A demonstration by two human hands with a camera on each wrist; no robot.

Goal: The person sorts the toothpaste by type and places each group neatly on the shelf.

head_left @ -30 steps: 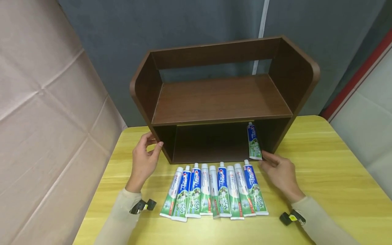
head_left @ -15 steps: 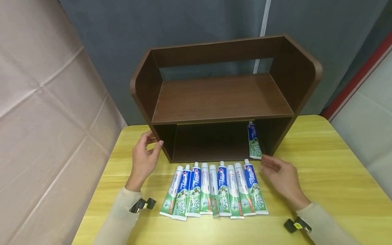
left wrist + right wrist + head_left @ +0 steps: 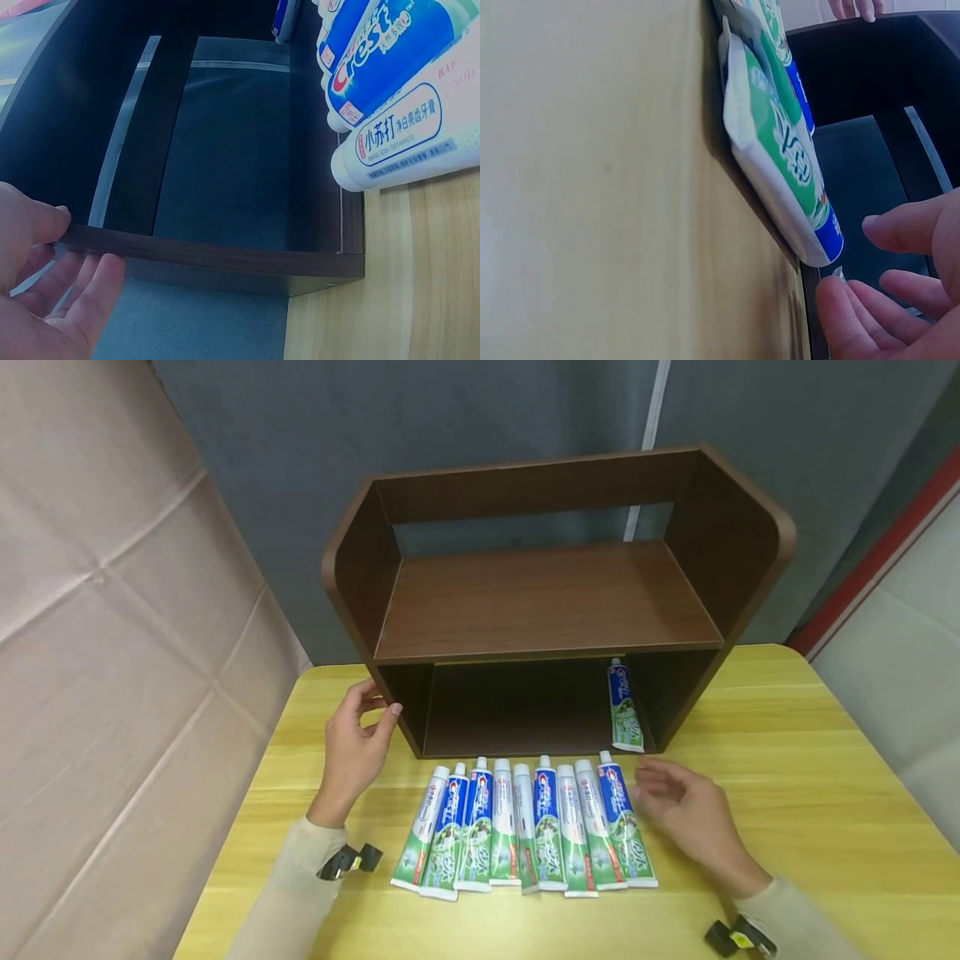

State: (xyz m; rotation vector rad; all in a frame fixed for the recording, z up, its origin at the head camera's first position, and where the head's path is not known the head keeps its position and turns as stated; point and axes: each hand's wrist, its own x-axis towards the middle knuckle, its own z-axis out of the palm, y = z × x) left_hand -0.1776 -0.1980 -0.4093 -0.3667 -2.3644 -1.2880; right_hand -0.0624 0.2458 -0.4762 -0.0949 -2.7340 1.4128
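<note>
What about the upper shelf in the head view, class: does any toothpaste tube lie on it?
No: one tube is inside the lower compartment, and the other nine tubes lie in a row on the table.

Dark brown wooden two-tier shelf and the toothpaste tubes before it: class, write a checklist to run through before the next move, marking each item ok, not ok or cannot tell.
1. Shelf steadied: ok, the left hand grips its left side edge.
2. Right hand free: ok, it holds nothing, near the row's right end.
3. One blue-and-green tube inside the lower compartment: ok, near the right side panel.
4. That tube lying flat rather than leaning: cannot tell.
5. Row of nine tubes on the yellow wood-grain table, caps toward the shelf: ok.
6. Tubes in the row clear of one another: not ok, some touch or overlap.
</note>
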